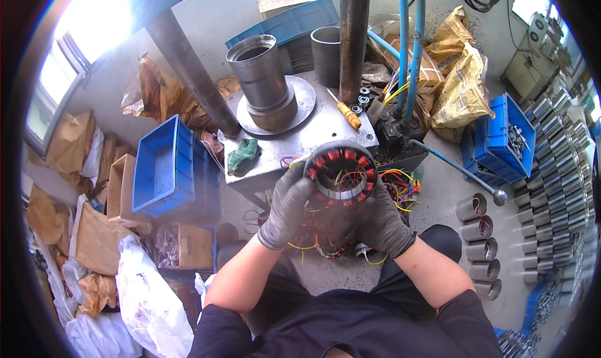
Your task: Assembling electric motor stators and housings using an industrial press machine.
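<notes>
Both of my hands wear dark gloves and grip a motor stator between them, in front of the press table. The stator (341,147) is a grey metal ring with red windings around its inside, tilted so that its open end faces up toward me. My left hand (285,211) wraps its left side, and my right hand (385,223) holds its right side, with some fingers hidden behind it. Below and behind it lie more windings with loose red, yellow and blue wires (400,192). A metal cylinder (260,76) stands upright on a round plate (305,101) on the table.
On the table (269,170) lie a green cloth (243,156) and a yellow-handled screwdriver (349,115). A blue lever with a ball end (499,197) juts out to the right. Blue crates (164,170) stand at left, and metal cylinders (482,248) line the floor at right.
</notes>
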A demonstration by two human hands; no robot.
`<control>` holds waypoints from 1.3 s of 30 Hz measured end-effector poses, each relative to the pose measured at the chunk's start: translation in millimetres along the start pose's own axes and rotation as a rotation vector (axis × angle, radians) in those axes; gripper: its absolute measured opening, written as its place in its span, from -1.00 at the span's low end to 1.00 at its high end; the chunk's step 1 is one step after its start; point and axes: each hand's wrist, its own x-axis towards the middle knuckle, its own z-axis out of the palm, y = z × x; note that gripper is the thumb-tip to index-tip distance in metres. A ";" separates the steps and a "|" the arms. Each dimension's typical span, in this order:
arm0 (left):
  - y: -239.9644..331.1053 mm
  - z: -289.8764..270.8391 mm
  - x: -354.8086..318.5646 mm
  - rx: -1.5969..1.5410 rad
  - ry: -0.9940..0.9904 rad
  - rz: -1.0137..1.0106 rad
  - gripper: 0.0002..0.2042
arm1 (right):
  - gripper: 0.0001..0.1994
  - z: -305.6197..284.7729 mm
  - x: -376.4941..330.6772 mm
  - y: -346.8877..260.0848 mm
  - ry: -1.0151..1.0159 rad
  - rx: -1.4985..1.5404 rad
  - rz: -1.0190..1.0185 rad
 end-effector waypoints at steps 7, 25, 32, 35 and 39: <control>3.2 19.1 -3.4 0.210 -0.154 -0.092 -0.34 | -0.11 -28.5 -0.1 -5.4 -0.149 0.236 -0.070; -27.2 0.0 13.4 -0.034 0.174 -0.106 -0.68 | -0.34 -19.7 -3.3 -2.6 -0.176 0.118 -0.402; -28.1 3.8 11.9 0.564 -0.017 0.244 -0.85 | -0.37 -14.9 -5.1 -8.2 -0.144 -0.071 -0.435; -26.6 12.5 11.3 0.920 -0.102 0.407 -0.83 | -0.36 -16.2 -8.1 -7.5 -0.134 -0.050 -0.402; -31.5 18.1 15.4 1.074 -0.142 0.514 -0.77 | -0.35 -6.5 -13.8 -6.7 -0.138 -0.020 -0.439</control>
